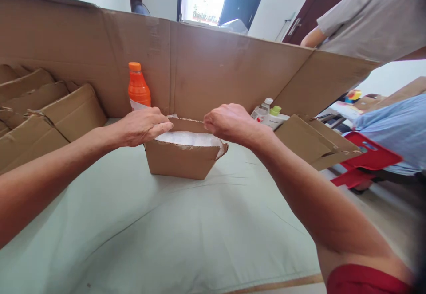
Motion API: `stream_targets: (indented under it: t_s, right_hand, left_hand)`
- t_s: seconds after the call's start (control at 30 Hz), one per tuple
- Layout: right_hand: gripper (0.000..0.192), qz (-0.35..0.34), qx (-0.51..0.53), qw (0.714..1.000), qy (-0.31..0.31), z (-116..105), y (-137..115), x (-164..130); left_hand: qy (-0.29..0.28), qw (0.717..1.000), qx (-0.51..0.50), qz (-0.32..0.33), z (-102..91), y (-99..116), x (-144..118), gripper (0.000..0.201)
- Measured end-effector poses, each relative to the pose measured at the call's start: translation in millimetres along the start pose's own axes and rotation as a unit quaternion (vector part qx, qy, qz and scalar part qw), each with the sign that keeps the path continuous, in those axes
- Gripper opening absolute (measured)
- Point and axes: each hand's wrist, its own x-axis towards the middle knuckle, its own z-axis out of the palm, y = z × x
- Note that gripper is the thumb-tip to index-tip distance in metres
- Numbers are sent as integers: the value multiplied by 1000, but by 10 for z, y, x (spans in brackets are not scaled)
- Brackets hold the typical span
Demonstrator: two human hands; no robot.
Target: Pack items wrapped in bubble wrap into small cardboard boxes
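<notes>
Small cardboard box (181, 158) on the bench (166, 232), left hand (141, 125) gripping its left rim, right hand (228, 123) clenched on its far rim, white padding (189, 139) inside

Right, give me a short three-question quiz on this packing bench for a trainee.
1. True or false: both hands are at the far rim of the small cardboard box.
2. What colour is the bottle standing behind the left hand? A) green B) orange C) blue
3. What lies inside the box, under the right hand?

Key:
1. True.
2. B, orange.
3. Something white and crinkled, seemingly plastic wrap or padding; what it covers is hidden.
</notes>
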Motion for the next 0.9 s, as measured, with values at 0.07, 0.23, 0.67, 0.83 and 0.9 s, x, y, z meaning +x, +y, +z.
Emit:
stream_targets:
  t_s: [0.07, 0.23, 0.67, 0.83, 0.9]
  right_hand:
    - [27, -33, 53, 997, -54, 79, -53, 145]
    - [31, -81, 133, 971, -181, 403, -83, 454]
    - [35, 188, 461, 841, 211, 1575, 167, -1130]
    - [54, 154, 512, 840, 88, 1914, -178, -779]
    - [50, 176, 514, 835, 84, 1950, -190, -740]
  left_hand:
    - [-97, 995, -15, 20, 64, 67, 115, 48]
    - [-198, 977, -73, -38, 259, 83, 350, 51]
    - [190, 911, -255, -264, 700, -374, -1026, 68]
    - [167, 883, -352, -263, 1275, -96, -795, 66]
    - [203, 876, -340, -275, 1370, 101, -838, 64]
